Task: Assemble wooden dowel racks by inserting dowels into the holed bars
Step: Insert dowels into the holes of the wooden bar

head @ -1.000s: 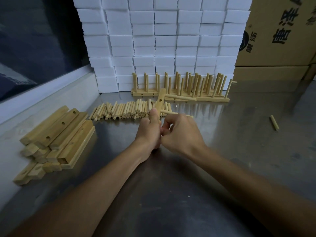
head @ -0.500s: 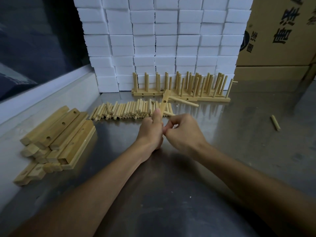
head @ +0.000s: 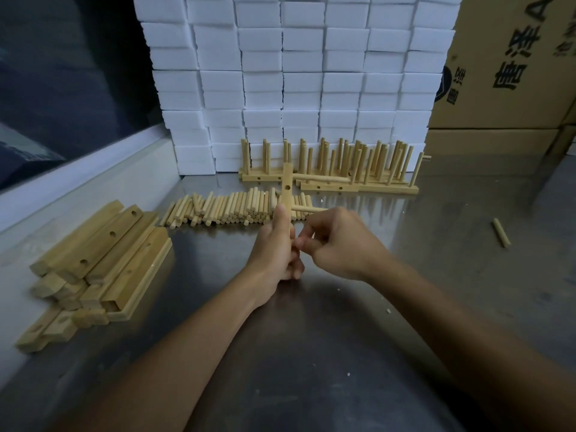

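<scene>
My left hand (head: pixel 276 244) grips a holed wooden bar (head: pixel 287 182) and holds it upright above the steel table. Two dowels stick out of the bar to the right, an upper dowel (head: pixel 324 179) and a lower dowel (head: pixel 308 209). My right hand (head: pixel 343 247) is just right of the bar's lower part, with thumb and fingertips pinched together against it on what seems to be another dowel, mostly hidden by the fingers. Behind the hands lies a row of loose dowels (head: pixel 230 210).
A stack of holed bars (head: pixel 99 254) lies at the left. Finished racks (head: pixel 358 169) with upright dowels stand at the back before a wall of white blocks (head: pixel 296 73). A stray dowel (head: pixel 501 232) lies at the right. Cardboard boxes (head: pixel 505 63) stand at the back right.
My right hand has slid down from the lower dowel to the bar's lower part. The bar in my left hand has tipped a little more upright.
</scene>
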